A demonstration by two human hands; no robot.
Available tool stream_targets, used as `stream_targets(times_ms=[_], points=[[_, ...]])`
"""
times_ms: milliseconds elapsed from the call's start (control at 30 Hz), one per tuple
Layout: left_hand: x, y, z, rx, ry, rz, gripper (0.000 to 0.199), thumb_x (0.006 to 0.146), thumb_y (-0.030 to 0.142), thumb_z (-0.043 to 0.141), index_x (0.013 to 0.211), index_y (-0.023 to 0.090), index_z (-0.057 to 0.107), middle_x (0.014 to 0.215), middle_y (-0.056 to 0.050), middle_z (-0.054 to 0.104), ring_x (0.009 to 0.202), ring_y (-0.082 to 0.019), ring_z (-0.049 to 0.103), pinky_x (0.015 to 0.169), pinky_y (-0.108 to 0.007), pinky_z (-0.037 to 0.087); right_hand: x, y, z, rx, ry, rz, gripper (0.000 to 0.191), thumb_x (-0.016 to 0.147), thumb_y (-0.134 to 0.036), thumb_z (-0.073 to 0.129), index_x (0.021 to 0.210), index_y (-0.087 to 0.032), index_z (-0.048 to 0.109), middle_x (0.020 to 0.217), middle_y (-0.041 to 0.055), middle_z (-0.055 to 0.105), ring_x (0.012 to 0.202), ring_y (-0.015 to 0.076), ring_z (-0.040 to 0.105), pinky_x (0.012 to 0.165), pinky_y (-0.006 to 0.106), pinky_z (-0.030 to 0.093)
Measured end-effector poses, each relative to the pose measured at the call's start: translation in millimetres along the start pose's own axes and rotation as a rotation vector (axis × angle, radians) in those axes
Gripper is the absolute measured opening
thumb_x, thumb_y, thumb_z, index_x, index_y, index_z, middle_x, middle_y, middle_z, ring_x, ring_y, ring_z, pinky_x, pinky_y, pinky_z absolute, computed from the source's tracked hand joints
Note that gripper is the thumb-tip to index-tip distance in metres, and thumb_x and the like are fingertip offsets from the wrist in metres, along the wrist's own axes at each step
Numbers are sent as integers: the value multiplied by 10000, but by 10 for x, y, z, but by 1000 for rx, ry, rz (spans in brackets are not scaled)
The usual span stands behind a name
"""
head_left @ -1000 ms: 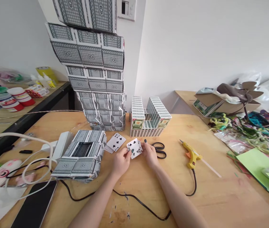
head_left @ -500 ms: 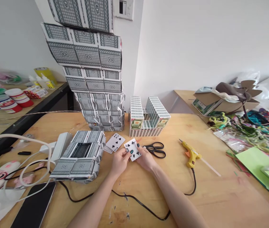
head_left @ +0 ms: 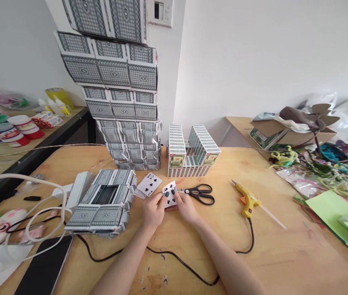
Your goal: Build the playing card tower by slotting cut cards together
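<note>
A white playing card with black clubs point(head_left: 170, 200) is held upright between both hands near the middle of the table. My left hand point(head_left: 154, 209) pinches its left side, thumb on the face. On its right side my right hand point(head_left: 186, 205) grips it the same way. Loose playing cards point(head_left: 149, 184) lie face up just beyond my left hand. Black-handled scissors point(head_left: 203, 193) rest to the right of my right hand, the blades partly behind the held card. Left of my left hand lies a flat panel of folded grey-backed cards point(head_left: 106, 215) with a rectangular opening.
A tall stack of card blocks point(head_left: 127, 108) rises at the back, beside a structure of card boxes point(head_left: 192, 153). Right of the scissors lies a yellow glue gun point(head_left: 248, 200). Its black cable point(head_left: 176, 257) crosses under my forearms. A phone point(head_left: 44, 264) and white cables are at left.
The held card has turned a little and tilted more upright. My right hand has shifted slightly left and my left hand slightly, both still on the card.
</note>
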State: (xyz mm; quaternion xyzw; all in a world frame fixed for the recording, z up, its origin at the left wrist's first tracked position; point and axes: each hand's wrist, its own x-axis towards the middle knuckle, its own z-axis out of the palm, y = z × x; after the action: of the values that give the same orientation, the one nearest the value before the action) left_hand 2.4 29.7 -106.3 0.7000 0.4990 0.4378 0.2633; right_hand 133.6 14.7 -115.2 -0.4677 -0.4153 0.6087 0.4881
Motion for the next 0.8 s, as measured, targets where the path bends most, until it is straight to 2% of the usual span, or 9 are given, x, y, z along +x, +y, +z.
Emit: stream_targets(times_ms=[67,133,233,300,400,467,567,667,800], points=[[8,32,-12,-52,33,29,268,774,293,477,538,178,531,609,-17,532,629,-135,498,603,-235,362,-17,-23,12,6,5,-11,448,736,-579,478,811,-155,603,659,36,616,573,187,585,492,303,485],[23,46,-1,-188,39,-15,233,765,306,494,594,170,573,717,-40,564,706,-149,523,644,-244,390,-30,-30,22,9,-1,-20,459,737,-586,469,813,-153,601,662,42,623,597,195,598,512,311,495],[45,42,57,-520,-48,-268,207,723,354,551,705,156,608,729,-43,599,659,-148,549,576,-238,422,-44,-11,44,-14,-51,-28,467,751,-589,444,797,-150,595,647,44,624,597,192,600,528,308,494],[55,43,101,-715,-111,-451,256,643,353,637,794,147,617,712,-37,629,629,-153,570,542,-233,434,-52,17,62,-94,-66,-49,466,767,-582,422,748,-148,590,633,43,620,572,176,586,524,291,481],[68,68,137,-842,-104,-610,362,500,291,744,801,129,626,714,-42,657,624,-166,593,549,-241,450,-61,60,78,-307,5,-119,465,796,-557,390,636,-155,561,583,35,599,536,153,545,516,259,444],[74,88,136,-874,-78,-674,348,472,269,759,758,118,630,668,-33,653,563,-145,579,517,-231,441,-66,80,83,-429,71,-181,449,816,-521,383,586,-166,532,550,28,578,507,141,505,496,245,399],[72,99,116,-925,-90,-714,278,503,267,744,700,109,626,581,-6,622,466,-102,528,445,-202,396,-79,86,94,-498,135,-269,401,820,-458,424,538,-183,499,514,11,532,458,122,427,469,239,314],[59,92,106,-971,-107,-711,214,529,258,723,628,106,610,537,4,601,439,-94,509,399,-187,345,-98,69,116,-500,144,-332,383,814,-418,455,503,-197,472,475,-8,464,426,111,354,465,245,253],[48,102,116,-1026,-46,-676,160,543,213,697,631,103,621,616,-30,645,556,-132,579,486,-210,412,-127,29,150,-566,144,-362,379,830,-388,436,496,-208,444,462,-17,407,418,112,310,472,256,213]])
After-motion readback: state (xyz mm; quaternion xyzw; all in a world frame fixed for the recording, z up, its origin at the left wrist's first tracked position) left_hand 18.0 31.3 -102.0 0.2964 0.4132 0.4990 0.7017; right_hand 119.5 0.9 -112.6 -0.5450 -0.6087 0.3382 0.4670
